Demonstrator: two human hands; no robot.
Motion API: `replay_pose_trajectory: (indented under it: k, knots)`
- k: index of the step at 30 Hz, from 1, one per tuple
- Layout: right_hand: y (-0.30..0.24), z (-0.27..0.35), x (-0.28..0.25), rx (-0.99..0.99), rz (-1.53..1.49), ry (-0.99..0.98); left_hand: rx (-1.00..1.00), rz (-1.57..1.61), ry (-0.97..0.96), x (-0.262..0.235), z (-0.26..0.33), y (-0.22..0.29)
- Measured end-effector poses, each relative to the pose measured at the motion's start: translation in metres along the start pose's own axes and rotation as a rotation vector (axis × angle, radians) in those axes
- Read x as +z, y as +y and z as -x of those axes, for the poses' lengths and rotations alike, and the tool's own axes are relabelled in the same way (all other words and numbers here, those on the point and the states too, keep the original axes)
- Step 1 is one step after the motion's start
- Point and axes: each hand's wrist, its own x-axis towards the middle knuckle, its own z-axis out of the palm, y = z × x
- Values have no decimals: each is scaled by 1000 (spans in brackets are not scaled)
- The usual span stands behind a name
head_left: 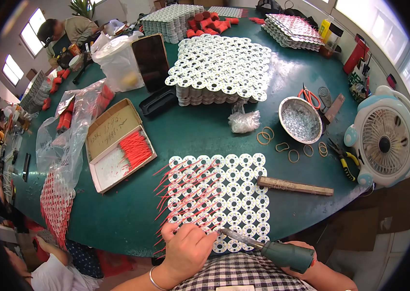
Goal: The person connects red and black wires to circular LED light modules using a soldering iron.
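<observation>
A panel of round white LED circuit boards (234, 190) lies in front of me on the green table. Thin red wires (192, 182) slant across its left columns and stick out past the left edge. My right hand (306, 257) grips a green-handled soldering iron (287, 256), whose metal tip reaches the panel's bottom rows. Close to that tip, my left hand (189, 247) rests over the lower left of the panel, thumb and fingers pinched together. Whatever is between those fingertips is too small to make out.
A wooden bar (296, 186) touches the panel's right side. An open box of red wires (134, 150) is left; a metal bowl (301, 120), rubber bands (265, 136), pliers (344, 160) and a fan (384, 140) stand right. Stacked panels (222, 68) are behind. Another person (71, 34) sits far left.
</observation>
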Motion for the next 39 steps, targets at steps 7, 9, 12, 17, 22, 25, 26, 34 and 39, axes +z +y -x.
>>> replay_pose_trajectory:
  k: [7,9,12,17,22,25,26,34,39]
  knots:
    - [3,17,0,81,-488,165,-5,20,12,3,2,-1]
    - [9,23,-3,191,-502,155,-30,35,52,4,2,-1]
    - [19,29,-6,171,-464,104,-28,9,95,-1,2,6]
    - [18,41,-1,243,-539,123,23,-17,61,3,7,9]
    - [16,37,-2,243,-465,5,33,-26,48,6,7,8]
    - [16,38,0,258,-400,12,26,-17,41,7,7,8]
    - [15,38,1,260,-400,12,26,-15,43,7,6,8]
    - [34,48,9,379,-509,7,38,44,46,8,4,4]
    - [2,32,9,-3,-239,108,14,42,16,6,4,6]
